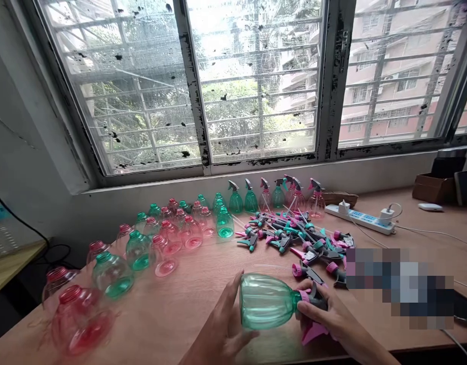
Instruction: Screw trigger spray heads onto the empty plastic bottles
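Note:
A see-through green bottle (267, 301) lies sideways in the air above the near edge of the table, its base to the left. My left hand (229, 324) cups the base end, with fingers on the far side and thumb below. A grey and pink trigger spray head (313, 300) sits at the bottle's neck; how far it is screwed on I cannot tell. My right hand (328, 309) is closed around this spray head, hiding part of it. Just beyond lies a pile of loose trigger spray heads (305, 238) in grey, pink and green, with thin tubes.
Several pink bottles (84, 324) and green bottles (113, 276) without heads stand on the left. Bottles with spray heads (250, 197) line the window wall. A white power strip (360, 219) with plugs and cables lies at right, near a brown box (433, 187). A blurred patch covers the right side.

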`<state>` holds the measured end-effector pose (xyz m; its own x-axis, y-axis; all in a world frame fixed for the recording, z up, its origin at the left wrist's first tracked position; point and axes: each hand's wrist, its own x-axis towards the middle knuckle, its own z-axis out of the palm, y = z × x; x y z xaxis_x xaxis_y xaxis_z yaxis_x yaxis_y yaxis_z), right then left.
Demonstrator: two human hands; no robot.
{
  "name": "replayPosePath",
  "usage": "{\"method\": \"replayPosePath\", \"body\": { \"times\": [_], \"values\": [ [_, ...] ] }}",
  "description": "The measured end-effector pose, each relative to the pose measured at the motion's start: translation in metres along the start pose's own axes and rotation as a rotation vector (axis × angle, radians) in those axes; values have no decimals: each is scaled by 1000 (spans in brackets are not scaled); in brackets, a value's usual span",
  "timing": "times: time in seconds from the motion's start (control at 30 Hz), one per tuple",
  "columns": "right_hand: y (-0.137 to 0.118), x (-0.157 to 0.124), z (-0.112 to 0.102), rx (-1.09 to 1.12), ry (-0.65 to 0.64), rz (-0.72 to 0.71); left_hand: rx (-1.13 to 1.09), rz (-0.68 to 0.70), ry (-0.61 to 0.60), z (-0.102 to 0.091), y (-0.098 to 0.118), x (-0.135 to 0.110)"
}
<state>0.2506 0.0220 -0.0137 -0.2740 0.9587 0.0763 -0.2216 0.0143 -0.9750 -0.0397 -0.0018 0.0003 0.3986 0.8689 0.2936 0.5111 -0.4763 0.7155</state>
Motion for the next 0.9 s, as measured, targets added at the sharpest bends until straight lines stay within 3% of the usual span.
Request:
{"method": "replayPosePath", "body": {
  "times": [0.2, 0.33, 0.53, 0.73, 0.9],
  "values": [
    [-1, 1, 0, 41, -18, 18, 21, 12, 36, 4, -14, 0],
    [-2, 0, 1, 46, -20, 20, 54, -62, -3, 2, -10, -1],
    [-3, 0, 1, 40, 4, 15, -11, 3, 2, 3, -9, -2],
    [-2, 0, 1, 36, 14, 10, 5, -63, 17, 2, -4, -3],
    [-1, 0, 1, 44, 0, 4, -3, -6, 26, 3, -8, -2]
  ]
}}
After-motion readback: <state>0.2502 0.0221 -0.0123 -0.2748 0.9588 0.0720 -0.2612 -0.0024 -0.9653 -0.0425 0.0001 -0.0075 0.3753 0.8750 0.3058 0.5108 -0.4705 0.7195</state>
